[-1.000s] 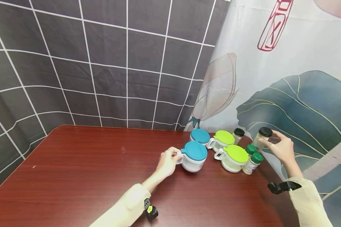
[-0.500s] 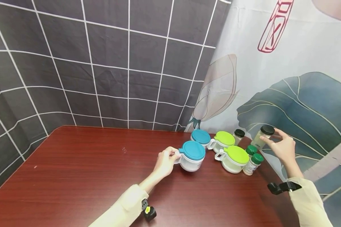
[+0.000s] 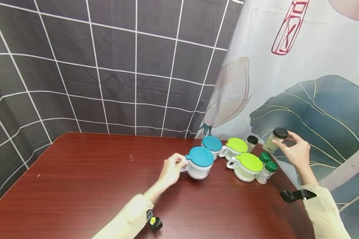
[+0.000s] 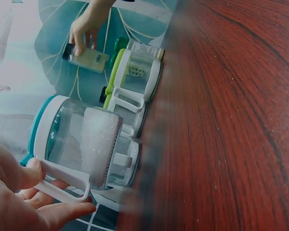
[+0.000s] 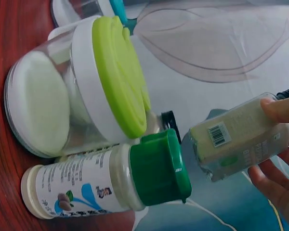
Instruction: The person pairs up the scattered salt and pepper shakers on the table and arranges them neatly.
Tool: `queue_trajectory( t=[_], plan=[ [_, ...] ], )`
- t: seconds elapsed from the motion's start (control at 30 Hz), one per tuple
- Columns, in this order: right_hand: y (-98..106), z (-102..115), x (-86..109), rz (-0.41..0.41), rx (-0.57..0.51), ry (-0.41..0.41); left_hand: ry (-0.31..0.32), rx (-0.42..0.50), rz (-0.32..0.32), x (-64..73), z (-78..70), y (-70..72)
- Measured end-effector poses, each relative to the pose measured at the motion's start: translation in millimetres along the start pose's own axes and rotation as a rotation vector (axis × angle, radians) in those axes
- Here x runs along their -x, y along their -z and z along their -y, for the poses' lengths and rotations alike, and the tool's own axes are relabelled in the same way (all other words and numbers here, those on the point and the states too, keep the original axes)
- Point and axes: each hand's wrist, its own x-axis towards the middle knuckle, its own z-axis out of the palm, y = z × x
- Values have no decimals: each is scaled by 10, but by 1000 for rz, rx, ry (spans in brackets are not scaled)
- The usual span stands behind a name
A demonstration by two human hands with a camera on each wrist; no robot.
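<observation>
My left hand [image 3: 171,169] pinches the white handle of a blue-lidded seasoning jar [image 3: 199,162]; the left wrist view shows white grains in the jar [image 4: 82,139], held off the table. My right hand [image 3: 299,152] grips a black-capped spice bottle [image 3: 275,140] in the air, above the green-capped shakers. The right wrist view shows pale powder and a barcode label on that bottle [image 5: 241,137]. Below it stand a nearer green-capped shaker [image 3: 266,172] and a farther one [image 3: 264,157]. Beside them is a green-lidded seasoning jar [image 3: 247,167].
Behind stand a second blue-lidded jar [image 3: 212,145], a second green-lidded jar [image 3: 235,147] and another black-capped bottle [image 3: 251,142]. The red-brown table [image 3: 107,186] stretches left. A dark grid-patterned curtain [image 3: 113,83] and a printed cloth [image 3: 257,43] hang behind it.
The blue-lidded jar has moved left and slightly up with my left hand. The black-capped bottle in my right hand has risen and shifted slightly left.
</observation>
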Motion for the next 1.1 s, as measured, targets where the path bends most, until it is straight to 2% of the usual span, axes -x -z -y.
queue_trajectory(
  t=[0.33,0.93,1.1],
  plan=[
    [-62,123,29,0,-48,58,-10,8,-7,0,30,57],
    [-201,362,114,22,-56,122,17,14,-43,-10,76,198],
    [-226,414,151,55,-52,104,16,9,-49,-2,93,243]
  ],
)
